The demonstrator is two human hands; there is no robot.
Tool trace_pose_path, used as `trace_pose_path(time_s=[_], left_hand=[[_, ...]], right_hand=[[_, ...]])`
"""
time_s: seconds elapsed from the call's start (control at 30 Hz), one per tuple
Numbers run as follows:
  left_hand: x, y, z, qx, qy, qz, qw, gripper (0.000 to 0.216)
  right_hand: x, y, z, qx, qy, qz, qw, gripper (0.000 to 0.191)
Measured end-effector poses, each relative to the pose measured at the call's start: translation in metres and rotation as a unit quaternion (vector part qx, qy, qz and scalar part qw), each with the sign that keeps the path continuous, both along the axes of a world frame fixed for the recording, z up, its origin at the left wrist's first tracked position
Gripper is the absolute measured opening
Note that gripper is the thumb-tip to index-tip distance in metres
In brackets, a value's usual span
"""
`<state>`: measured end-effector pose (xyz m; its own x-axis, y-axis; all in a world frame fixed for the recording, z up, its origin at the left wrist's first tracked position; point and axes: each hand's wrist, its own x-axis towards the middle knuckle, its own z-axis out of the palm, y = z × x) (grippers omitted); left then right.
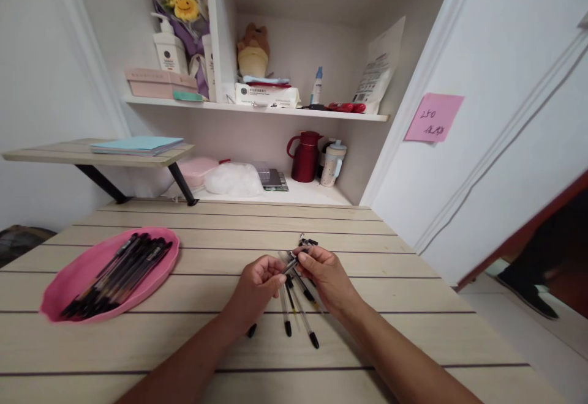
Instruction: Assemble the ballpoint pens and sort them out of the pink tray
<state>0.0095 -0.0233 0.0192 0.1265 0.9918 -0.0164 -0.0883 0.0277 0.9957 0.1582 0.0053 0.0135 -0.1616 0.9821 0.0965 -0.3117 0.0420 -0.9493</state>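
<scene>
Left hand (258,278): fingers curled, thumb and forefinger closed in a pinch on the near end of a slim pen piece (289,265). Right hand (329,274): likewise pinched, on the far end of the same piece; the exact part is too small to tell. The piece sits between the hands, above the table (206,346).

Under and just in front of the hands, toward the wearer: loose pens (304,313), fanned out, some with black ends. Just beyond the right fingertips: small dark pieces (309,242).

Well left of the left hand: pink tray (85,274) with a bundle of dark pens (126,272) lying slantwise in it.

Beyond both hands, on the cabinet's lower level: red jug (305,158), pale cup (331,166) beside it.
</scene>
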Motion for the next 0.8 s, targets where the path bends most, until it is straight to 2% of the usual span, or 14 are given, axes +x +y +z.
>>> trace_pose_path(time_s=[0.27, 0.47, 0.6, 0.7, 0.8], left_hand=[[-0.002, 0.005, -0.007, 0.02, -0.017, 0.008, 1.0, 0.019], [-0.002, 0.004, -0.005, 0.004, -0.01, -0.025, 1.0, 0.014], [-0.008, 0.007, -0.003, 0.018, -0.018, -0.066, 0.998, 0.031], [-0.016, 0.011, -0.002, 0.029, -0.056, -0.073, 0.995, 0.04], [-0.023, 0.015, -0.002, 0.031, -0.098, -0.065, 0.993, 0.034]], right_hand=[[-0.009, -0.003, -0.006, 0.026, -0.046, -0.022, 0.998, 0.025], [-0.009, -0.003, -0.003, 0.028, -0.076, -0.017, 0.997, 0.025], [-0.002, -0.001, 0.005, 0.038, -0.068, -0.004, 0.997, 0.028], [0.007, 0.005, 0.007, 0.038, -0.095, -0.045, 0.994, 0.026], [0.015, 0.014, 0.001, 0.044, -0.139, -0.084, 0.986, 0.022]])
